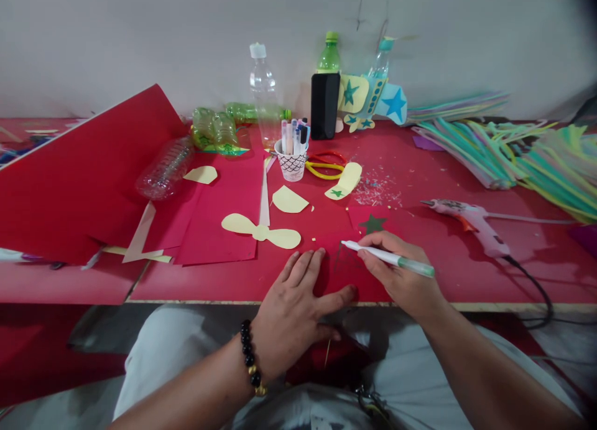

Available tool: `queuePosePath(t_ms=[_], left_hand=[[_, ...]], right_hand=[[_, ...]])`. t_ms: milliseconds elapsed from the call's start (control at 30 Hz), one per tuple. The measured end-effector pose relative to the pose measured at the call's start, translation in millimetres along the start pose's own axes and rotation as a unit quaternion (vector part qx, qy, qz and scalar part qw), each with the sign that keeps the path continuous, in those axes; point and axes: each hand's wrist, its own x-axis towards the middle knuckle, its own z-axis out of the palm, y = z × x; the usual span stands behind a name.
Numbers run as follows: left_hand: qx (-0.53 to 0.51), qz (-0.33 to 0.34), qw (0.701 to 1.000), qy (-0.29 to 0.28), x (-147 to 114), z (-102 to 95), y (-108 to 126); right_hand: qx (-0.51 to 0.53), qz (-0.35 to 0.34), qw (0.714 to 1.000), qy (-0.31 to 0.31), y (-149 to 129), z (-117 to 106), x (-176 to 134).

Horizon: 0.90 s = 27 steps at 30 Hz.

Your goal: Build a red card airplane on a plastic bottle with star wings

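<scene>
A white marker with a green end [410, 266] is gripped in my right hand [403, 271], its tip down on a red sheet of paper [333, 284] at the table's front edge. Faint dark lines show on the sheet by the tip. My left hand [298, 293] lies on the sheet with fingers stretched out, holding nothing. Just beyond the marker sits a dark green star [373, 223] on a red piece. A pale yellow propeller-shaped cutout [261, 232] lies to the left of the marker, past my left fingertips.
A patterned cup of markers [293, 165], yellow-handled scissors [325, 170] and a black phone [325, 106] stand or lie farther back. At right are a pink glue gun [471, 223] and pipe cleaners [480, 150]. Plastic bottles [263, 84] and a large red sheet [93, 168] occupy the back and left.
</scene>
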Motion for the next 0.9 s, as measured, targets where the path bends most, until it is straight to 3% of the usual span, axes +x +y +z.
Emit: queuePosePath(t_ms=[367,533,733,900], left_hand=[[-0.010,-0.007,1.000,-0.005,-1.7,0.0,0.1],[-0.004,-0.002,1.000,-0.001,-0.8,-0.5,0.3],[-0.007,-0.003,1.000,0.000,-0.4,0.0,0.6],[-0.009,-0.002,1.000,0.001,-0.5,-0.1,0.0]], right_hand=[[0.022,-0.002,0.999,-0.037,-3.3,-5.4,-0.9],[0.003,0.009,1.000,0.011,-0.9,-2.2,-0.1],[-0.014,-0.026,1.000,0.001,-2.3,-0.9,2.8],[0.003,-0.002,1.000,0.005,-3.8,-4.5,-0.4]])
